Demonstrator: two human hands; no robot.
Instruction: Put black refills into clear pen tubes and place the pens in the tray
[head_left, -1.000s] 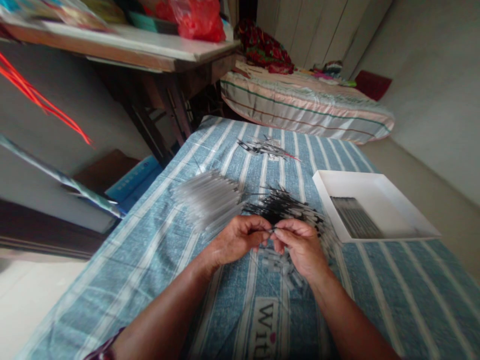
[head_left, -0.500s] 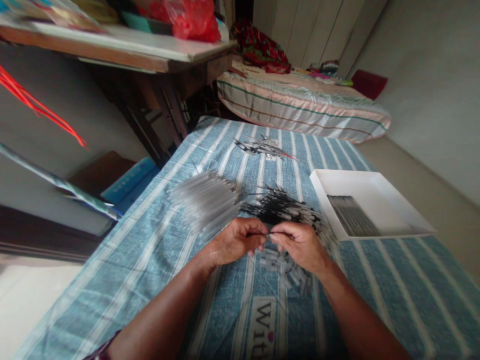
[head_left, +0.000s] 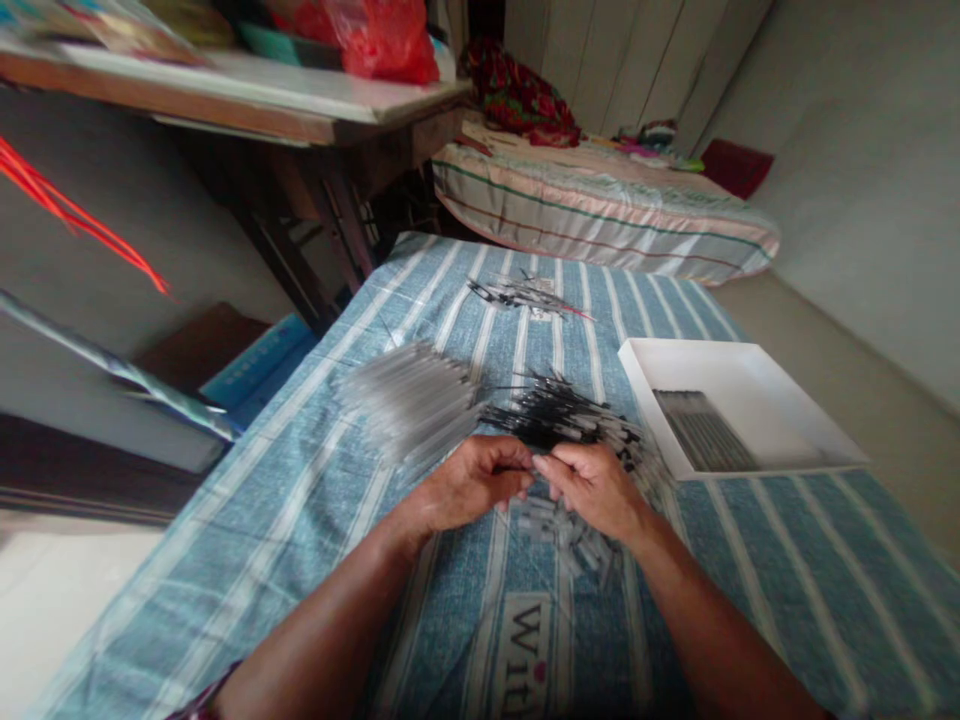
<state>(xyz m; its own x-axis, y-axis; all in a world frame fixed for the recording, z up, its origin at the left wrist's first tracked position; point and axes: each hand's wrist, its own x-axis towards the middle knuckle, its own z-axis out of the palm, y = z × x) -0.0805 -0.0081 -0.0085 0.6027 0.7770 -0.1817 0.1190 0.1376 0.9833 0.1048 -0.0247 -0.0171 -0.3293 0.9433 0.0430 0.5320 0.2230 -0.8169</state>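
My left hand (head_left: 480,482) and my right hand (head_left: 596,488) meet fingertip to fingertip above the cloth. Both are closed in a pinch, and whatever lies between the fingers is too small and covered to make out. Just beyond them is a pile of thin black-and-clear pen refills (head_left: 559,408). Left of that pile, a stack of translucent grey pen barrels (head_left: 416,400) lies side by side. Short grey pen caps (head_left: 589,550) are heaped beneath my right hand, partly hidden by it.
A white box (head_left: 780,400) at the right holds a row of dark grey pens (head_left: 703,430). More thin parts (head_left: 521,292) lie at the far end of the blue striped cloth (head_left: 300,560). A wooden table (head_left: 360,105) stands at the left, a bed (head_left: 600,210) behind.
My right fingertips have shifted slightly left, closing against my left fingers. The small dark bit seen between them before is now covered. My left hand stays about where it was.
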